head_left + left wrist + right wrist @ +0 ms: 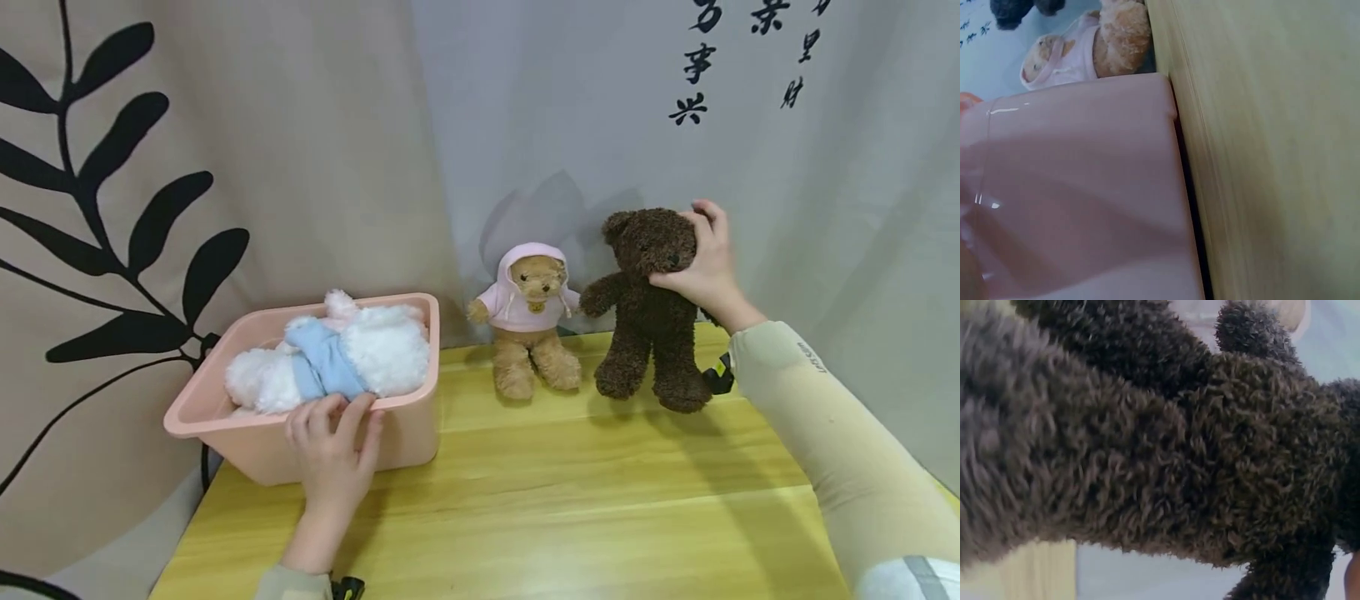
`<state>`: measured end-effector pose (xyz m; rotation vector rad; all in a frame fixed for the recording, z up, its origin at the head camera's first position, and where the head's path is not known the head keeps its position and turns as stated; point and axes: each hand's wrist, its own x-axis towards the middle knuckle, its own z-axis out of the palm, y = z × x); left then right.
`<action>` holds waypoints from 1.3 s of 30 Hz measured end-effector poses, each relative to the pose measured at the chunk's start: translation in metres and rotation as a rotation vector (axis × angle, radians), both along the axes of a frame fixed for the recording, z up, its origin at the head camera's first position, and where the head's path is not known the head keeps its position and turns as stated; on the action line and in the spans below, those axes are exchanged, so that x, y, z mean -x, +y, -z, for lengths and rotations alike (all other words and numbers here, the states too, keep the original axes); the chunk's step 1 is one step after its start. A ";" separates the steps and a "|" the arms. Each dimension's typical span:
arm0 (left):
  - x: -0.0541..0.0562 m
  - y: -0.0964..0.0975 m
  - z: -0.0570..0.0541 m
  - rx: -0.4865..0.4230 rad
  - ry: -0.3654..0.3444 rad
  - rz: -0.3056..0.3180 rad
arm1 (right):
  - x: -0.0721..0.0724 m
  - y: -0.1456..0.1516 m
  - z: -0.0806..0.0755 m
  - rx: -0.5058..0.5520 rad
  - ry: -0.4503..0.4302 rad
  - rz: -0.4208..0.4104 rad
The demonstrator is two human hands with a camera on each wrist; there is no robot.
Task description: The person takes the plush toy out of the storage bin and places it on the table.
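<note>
My right hand (708, 262) grips the head of a dark brown teddy bear (651, 312), thumb across its muzzle and fingers behind. The bear is upright near the wall; whether its feet bear on the table I cannot tell. Its curly fur (1147, 456) fills the right wrist view. Over the front rim of a pink plastic bin (247, 429), my left hand (333, 454) holds on with bent fingers, close to a white plush toy (386, 350) in blue clothing that lies inside. The bin's smooth outer wall (1085, 187) dominates the left wrist view.
A light brown teddy bear (528, 321) in a pink hoodie sits against the wall curtain (337, 150), between bin and dark bear. The wooden table (555, 500) extends in front of them. Black leaf shapes (153, 217) decorate the curtain at left.
</note>
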<state>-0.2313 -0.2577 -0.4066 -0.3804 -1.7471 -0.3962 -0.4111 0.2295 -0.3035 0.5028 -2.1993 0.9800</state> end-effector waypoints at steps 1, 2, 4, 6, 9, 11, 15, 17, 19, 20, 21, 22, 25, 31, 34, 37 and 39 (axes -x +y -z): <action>-0.001 -0.001 0.000 -0.002 0.001 -0.002 | 0.004 0.000 0.004 -0.009 0.002 -0.007; -0.001 -0.002 0.000 -0.003 0.002 -0.005 | 0.007 0.000 0.009 -0.012 -0.001 -0.015; -0.002 -0.004 0.000 0.000 0.003 -0.009 | 0.012 -0.002 0.017 -0.007 -0.010 -0.036; -0.002 -0.004 0.001 0.009 -0.003 -0.005 | 0.015 -0.002 0.025 0.003 -0.038 -0.045; -0.001 -0.002 0.001 0.019 -0.009 0.003 | 0.018 -0.001 0.039 0.025 -0.138 -0.038; -0.001 0.000 0.002 0.021 -0.012 0.007 | 0.019 0.000 0.046 0.039 -0.220 -0.025; -0.004 0.003 0.003 0.015 -0.011 0.011 | 0.020 0.000 0.054 0.062 -0.315 -0.026; -0.006 0.003 0.003 0.010 -0.009 0.013 | 0.019 -0.003 0.052 0.067 -0.322 -0.026; -0.008 0.001 0.002 0.006 -0.003 0.013 | 0.018 -0.007 0.050 0.067 -0.317 -0.013; -0.009 0.001 0.001 0.005 0.001 0.012 | 0.018 -0.010 0.049 0.070 -0.316 -0.008; -0.009 0.000 -0.001 0.005 0.005 0.009 | 0.019 -0.012 0.048 0.078 -0.317 -0.008; -0.009 -0.001 -0.002 0.005 0.008 0.007 | 0.019 -0.015 0.048 0.086 -0.321 -0.011; -0.008 -0.003 -0.005 0.005 0.014 0.000 | 0.023 -0.022 0.051 0.086 -0.354 -0.039; -0.007 -0.003 -0.003 0.009 -0.003 0.005 | 0.030 -0.027 0.064 -0.025 -0.503 -0.099; -0.007 -0.002 0.000 0.012 -0.013 0.010 | 0.030 -0.028 0.068 -0.053 -0.524 -0.107; -0.007 -0.001 0.001 0.013 -0.017 0.009 | 0.029 -0.027 0.071 -0.044 -0.512 -0.100; -0.007 -0.001 0.001 0.013 -0.018 0.009 | 0.028 -0.026 0.072 -0.035 -0.496 -0.092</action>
